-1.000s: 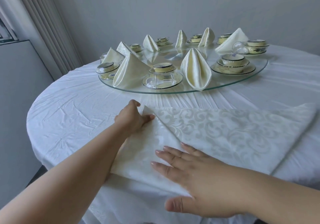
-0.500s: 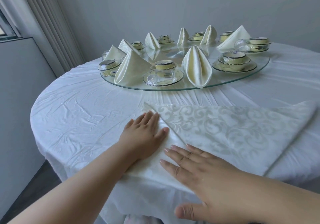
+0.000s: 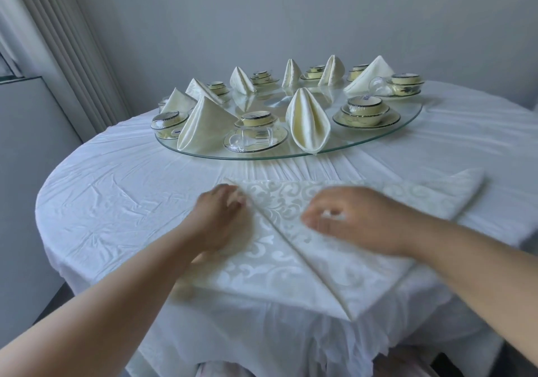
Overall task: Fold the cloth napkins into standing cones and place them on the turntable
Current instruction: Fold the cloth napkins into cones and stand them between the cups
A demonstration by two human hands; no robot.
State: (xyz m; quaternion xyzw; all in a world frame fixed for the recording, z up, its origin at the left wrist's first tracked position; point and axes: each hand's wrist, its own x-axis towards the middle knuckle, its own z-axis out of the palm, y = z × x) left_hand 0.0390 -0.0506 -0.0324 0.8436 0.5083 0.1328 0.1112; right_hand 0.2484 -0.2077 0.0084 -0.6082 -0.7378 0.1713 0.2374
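A white patterned cloth napkin [image 3: 285, 277] lies flat on the table near the front edge, with a diagonal fold line running from its far left corner toward me. My left hand [image 3: 224, 219] rests on its left flap, fingertips by the far corner. My right hand [image 3: 358, 216] is blurred over the napkin's middle, fingers bent; whether it holds cloth is unclear. Behind stands the glass turntable [image 3: 262, 157] with several folded cream cones, the nearest ones at left [image 3: 203, 126] and centre [image 3: 307, 120].
Cups, saucers and bowls such as the front set [image 3: 256, 136] sit between the cones on the turntable. The round table carries a wrinkled white tablecloth [image 3: 102, 190]. A curtain [image 3: 58, 41] and a grey wall stand behind at left.
My right hand has lifted off the napkin's near edge and swung up over its middle. My left hand has slid toward the far corner. The view has tilted down, showing the napkin's near corner.
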